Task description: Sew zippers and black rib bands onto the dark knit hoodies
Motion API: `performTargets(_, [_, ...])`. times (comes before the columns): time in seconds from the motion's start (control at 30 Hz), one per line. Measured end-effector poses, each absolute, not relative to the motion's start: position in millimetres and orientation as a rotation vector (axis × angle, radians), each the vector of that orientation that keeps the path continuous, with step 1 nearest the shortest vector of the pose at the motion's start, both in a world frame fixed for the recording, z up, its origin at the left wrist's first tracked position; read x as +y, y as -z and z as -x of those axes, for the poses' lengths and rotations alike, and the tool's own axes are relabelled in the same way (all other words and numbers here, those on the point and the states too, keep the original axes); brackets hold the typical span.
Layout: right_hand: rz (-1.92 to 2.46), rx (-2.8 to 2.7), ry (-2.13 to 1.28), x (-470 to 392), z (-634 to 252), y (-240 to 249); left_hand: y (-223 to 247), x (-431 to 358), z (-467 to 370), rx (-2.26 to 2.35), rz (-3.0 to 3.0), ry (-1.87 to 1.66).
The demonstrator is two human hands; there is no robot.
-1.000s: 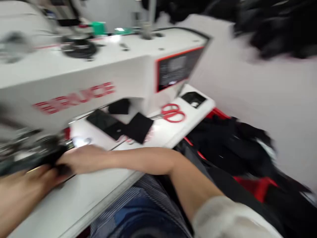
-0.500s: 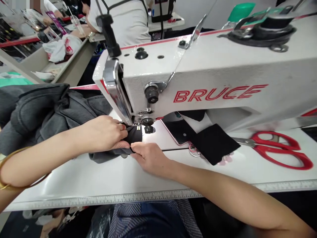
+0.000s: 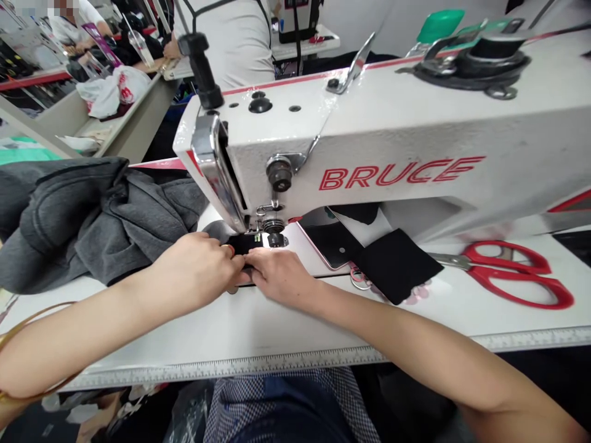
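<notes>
A dark grey garment [image 3: 101,215] lies bunched at the left and runs toward the needle area of a white sewing machine [image 3: 392,147]. Its black edge piece [image 3: 247,242], with a small light label, is beside the presser foot area. My left hand [image 3: 203,264] has its fingers curled on this edge, just left of the needle. Close against it, my right hand [image 3: 279,274] pinches the same edge from the right, fingertips near my left thumb. The fingertips of both hands are partly hidden in the fabric.
Right of the needle are a phone [image 3: 330,246], a black fabric square [image 3: 401,266] and red-handled scissors [image 3: 517,274]. A ruler strip [image 3: 323,358] runs along the table's front edge. Behind the machine sits a person in white [image 3: 226,43].
The garment's near folds have shifted up and back, baring more table below my left hand. Both hands have drawn closer together, the right one slightly higher, and the black edge sits flatter.
</notes>
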State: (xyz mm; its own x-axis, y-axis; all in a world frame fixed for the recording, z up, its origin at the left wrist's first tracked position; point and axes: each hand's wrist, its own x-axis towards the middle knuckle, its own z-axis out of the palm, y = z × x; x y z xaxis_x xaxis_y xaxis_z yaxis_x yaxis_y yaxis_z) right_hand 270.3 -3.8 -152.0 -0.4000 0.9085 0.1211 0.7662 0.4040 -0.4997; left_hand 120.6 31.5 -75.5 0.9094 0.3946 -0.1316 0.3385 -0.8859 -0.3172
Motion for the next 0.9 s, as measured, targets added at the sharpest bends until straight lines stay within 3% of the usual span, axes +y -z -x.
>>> performTargets(0.27, [1.378, -2.254, -0.54, -3, -272, 157, 73, 41, -116, -0.741, 3.018, -0.375])
performTargets(0.47, [1.295, -2.313, -0.532, -17, -268, 161, 74, 43, -118, -0.593, 3.056, -0.524])
performTargets(0.9, [1.16, -2.291, -0.602, 4, -280, 163, 72, 65, -102, -0.459, 2.959, -0.312])
